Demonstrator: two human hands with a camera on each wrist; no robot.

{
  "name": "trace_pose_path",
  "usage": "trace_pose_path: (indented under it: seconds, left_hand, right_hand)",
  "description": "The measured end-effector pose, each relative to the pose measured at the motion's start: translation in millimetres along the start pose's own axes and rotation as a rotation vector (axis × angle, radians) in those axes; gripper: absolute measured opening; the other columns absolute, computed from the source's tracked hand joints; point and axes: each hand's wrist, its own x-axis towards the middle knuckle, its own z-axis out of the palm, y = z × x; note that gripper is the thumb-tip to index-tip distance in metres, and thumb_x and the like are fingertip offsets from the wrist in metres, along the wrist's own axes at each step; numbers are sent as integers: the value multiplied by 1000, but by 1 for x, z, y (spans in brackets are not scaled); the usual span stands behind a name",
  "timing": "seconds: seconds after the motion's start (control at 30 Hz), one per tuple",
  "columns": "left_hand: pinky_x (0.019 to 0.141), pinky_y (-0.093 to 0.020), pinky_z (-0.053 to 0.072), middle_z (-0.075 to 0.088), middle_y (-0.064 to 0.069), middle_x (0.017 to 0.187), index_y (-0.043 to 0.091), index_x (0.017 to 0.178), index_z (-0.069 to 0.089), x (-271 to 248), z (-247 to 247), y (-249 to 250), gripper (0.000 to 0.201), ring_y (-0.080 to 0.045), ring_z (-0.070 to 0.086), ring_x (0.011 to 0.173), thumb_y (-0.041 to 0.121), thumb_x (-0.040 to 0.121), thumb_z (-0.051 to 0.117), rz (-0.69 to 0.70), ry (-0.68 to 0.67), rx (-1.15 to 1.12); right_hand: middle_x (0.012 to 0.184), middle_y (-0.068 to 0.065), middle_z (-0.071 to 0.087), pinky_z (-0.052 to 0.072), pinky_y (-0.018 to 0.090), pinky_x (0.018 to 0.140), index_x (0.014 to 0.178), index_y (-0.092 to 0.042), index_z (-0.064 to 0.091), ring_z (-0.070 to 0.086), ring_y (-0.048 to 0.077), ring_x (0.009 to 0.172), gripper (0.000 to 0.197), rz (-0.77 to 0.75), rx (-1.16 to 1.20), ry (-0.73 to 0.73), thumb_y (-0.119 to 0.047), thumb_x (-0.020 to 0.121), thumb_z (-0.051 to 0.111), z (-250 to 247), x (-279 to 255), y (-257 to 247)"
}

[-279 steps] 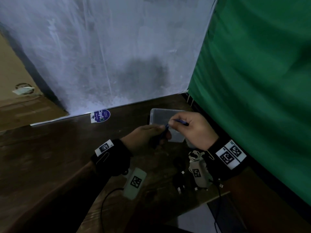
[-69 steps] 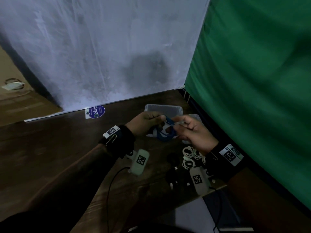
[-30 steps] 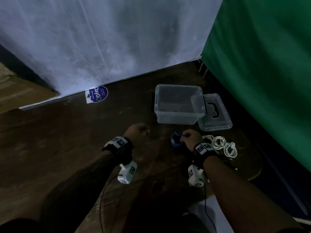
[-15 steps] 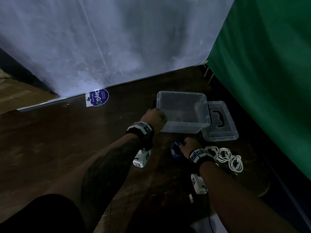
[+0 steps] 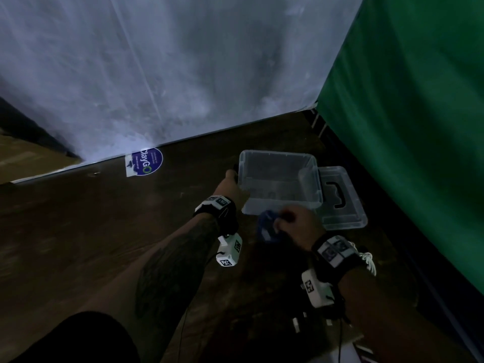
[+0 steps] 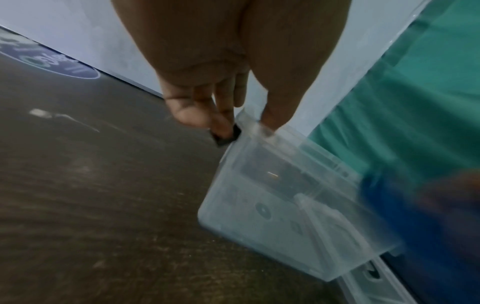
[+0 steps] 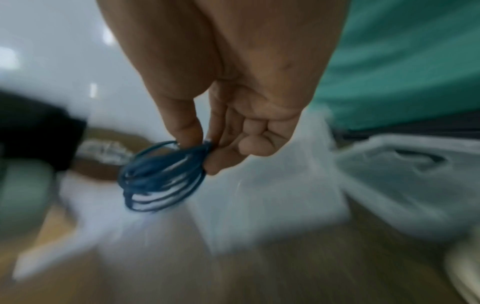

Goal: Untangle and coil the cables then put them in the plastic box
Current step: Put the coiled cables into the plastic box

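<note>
Right wrist: blue cable coil (image 7: 161, 179) below grip (image 7: 200, 148)

The left hand (image 6: 228, 67) grips the rim of the clear plastic box (image 6: 291, 207) at its near corner, thumb inside and fingers (image 6: 221, 121) outside, on the dark wooden surface (image 6: 91, 195), a blurred blue shape (image 6: 384, 197) at right.

The head view is looking dim and underexposed, the only glow spreading off the pale wall (image 5: 170, 61) at 12 o'clock. Motion blur is smearing the right hand (image 5: 296, 224) and the right wrist view's edges; the left wrist view is staying sharper, bowing at its rim.
</note>
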Motion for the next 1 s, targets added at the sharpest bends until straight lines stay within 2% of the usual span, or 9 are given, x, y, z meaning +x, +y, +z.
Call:
trace_pose_path:
  seconds: [0.1, 0.2, 0.3, 0.43, 0.53, 0.6, 0.7, 0.83, 1.0]
  left_hand:
    - [90, -44, 53, 58, -5, 125, 25, 137, 34, -8, 1, -4, 64, -25, 60, 104, 23, 83, 67, 38, -81, 49]
    - [86, -40, 54, 58, -3, 122, 26, 138, 35, -19, 2, -14, 59, -23, 61, 101, 22, 86, 63, 59, -94, 38]
    - [76, -32, 53, 59, -1, 116, 27, 133, 39, -31, 5, -26, 50, -18, 61, 94, 21, 88, 60, 56, -96, 19]
    - [62, -20, 46, 60, 3, 112, 28, 130, 41, -44, 10, -39, 48, -9, 59, 86, 21, 87, 62, 72, -84, -34]
    - [63, -21, 48, 59, 4, 111, 28, 129, 42, -50, 12, -46, 47, -7, 59, 85, 22, 87, 63, 48, -72, -74]
    - [69, -26, 52, 60, 4, 109, 28, 128, 43, -50, 14, -49, 47, -9, 60, 88, 23, 87, 64, 23, -67, -99]
    - [66, -27, 52, 58, 6, 102, 25, 122, 49, -49, 14, -50, 38, -8, 59, 85, 24, 87, 64, -17, -76, -104]
    - [75, -46, 59, 62, -4, 100, 18, 108, 56, -49, 18, -46, 25, -23, 65, 87, 25, 86, 67, -86, -50, -128]
    - [72, -46, 60, 62, -7, 101, 16, 109, 54, -53, 18, -42, 27, -25, 67, 85, 25, 87, 67, -120, -46, -143]
  right_hand:
    - [84, 0, 63, 48, 28, 65, 85, -21, 57, 60, 15, 77, 14, 2, 139, 210, -18, 86, 71, -29, 16, -18]
    - [78, 0, 56, 36, 23, 55, 89, -13, 54, 53, 16, 71, 16, 38, -12, 265, -17, 87, 69, -41, 41, -32]
    - [81, 3, 57, 43, 27, 63, 85, -16, 54, 59, 24, 82, 13, 98, -175, 133, -12, 88, 66, -25, 65, -34]
    - [106, 14, 65, 52, 37, 86, 95, -13, 61, 62, 32, 105, 6, 144, -391, -101, -10, 91, 63, 6, 80, -37]
    - [122, 13, 63, 49, 40, 99, 115, -10, 65, 59, 31, 114, 23, 148, -530, -304, -19, 94, 59, 25, 81, -33]
    - [119, 8, 63, 47, 42, 100, 111, -17, 66, 58, 29, 111, 23, 131, -540, -417, -28, 95, 54, 34, 78, -30]
    - [117, 5, 60, 44, 42, 98, 109, -18, 64, 56, 28, 113, 23, 119, -484, -501, -28, 95, 50, 39, 75, -29]
    - [121, 11, 62, 43, 39, 98, 114, -6, 63, 57, 28, 115, 21, 68, -176, -283, -14, 96, 56, 21, 57, -32]
    - [84, 0, 72, 51, 30, 72, 90, -18, 69, 65, 13, 76, 7, -1, 174, -173, -21, 93, 63, -26, -3, -36]
